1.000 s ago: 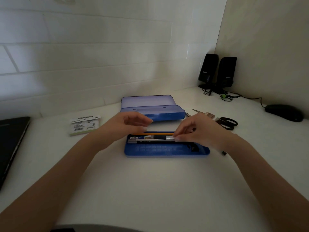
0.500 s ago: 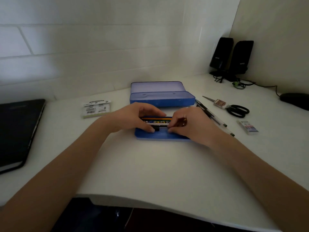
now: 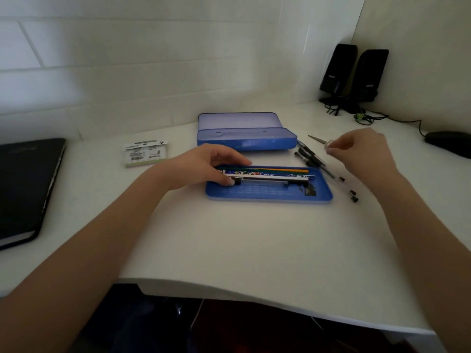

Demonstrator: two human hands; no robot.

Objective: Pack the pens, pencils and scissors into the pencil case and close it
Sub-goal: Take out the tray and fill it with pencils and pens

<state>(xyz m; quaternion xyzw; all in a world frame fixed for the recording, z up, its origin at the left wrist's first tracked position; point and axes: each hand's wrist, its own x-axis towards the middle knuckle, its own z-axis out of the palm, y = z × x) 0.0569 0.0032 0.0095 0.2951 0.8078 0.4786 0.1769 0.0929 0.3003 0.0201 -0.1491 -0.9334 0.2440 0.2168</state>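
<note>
A white tiled wall meets a plain beige wall at the far right corner, behind a white desk. A black laptop lies shut at the left edge. Two black speakers stand in the far right corner, their cables trailing toward a black mouse at the right edge.

Toward the far edge, at the middle, sits the blue case, open, with its pale lid tipped back toward the wall. Nearer, at the middle of the desk, lies a flat blue tray. Along its far side rest several pencils, orange and green among them, and beside them on the near side a white and black pen.

The left hand rests over the left end of the tray, fingers curled down onto the pencils and thumb against the near side of the pen, holding the bundle together.

The right hand hovers above the desk to the right of the tray, fingers loosely bent, thumb and forefinger close to a small clear piece on the scissors; whether they pinch it I cannot tell. Only the scissors' blade tip shows, pointing toward the case; the handles are hidden behind the hand.

Between tray and right hand, loose pens lie in a slanting row on the desk, running toward the near right.

A small barcoded packet lies left of the case.
</note>
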